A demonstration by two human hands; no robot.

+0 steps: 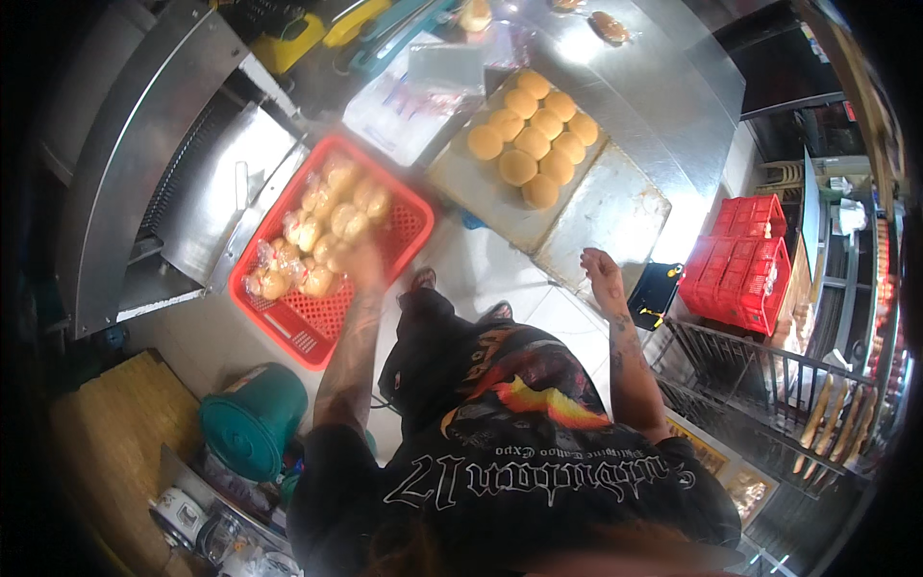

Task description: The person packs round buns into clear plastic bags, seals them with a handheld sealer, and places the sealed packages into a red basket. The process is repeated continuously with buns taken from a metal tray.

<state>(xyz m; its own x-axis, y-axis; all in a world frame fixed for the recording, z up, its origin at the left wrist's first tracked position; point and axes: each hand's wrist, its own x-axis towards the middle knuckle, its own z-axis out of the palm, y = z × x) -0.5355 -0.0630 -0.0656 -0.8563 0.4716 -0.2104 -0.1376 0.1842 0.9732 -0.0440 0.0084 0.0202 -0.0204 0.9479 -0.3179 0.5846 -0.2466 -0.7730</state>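
My left hand (366,263), blurred, is over a red plastic basket (412,241) at the left; whether it grips anything I cannot tell. Several round buns in clear plastic wrap (350,220) are heaped in the basket, against and beyond that hand. My right hand (604,280) hovers by the near edge of a worn metal baking tray (602,216), fingers loosely curled with nothing visible in them. Beyond it, several unwrapped golden round buns (533,143) sit in close rows on the tray's left part.
A stainless steel table (649,108) holds the trays, with plastic bags (447,68) behind them. Steel equipment (216,173) stands at the left. A green lidded bucket (249,425) is at lower left. Red crates (743,278) and a metal rack (764,375) stand right.
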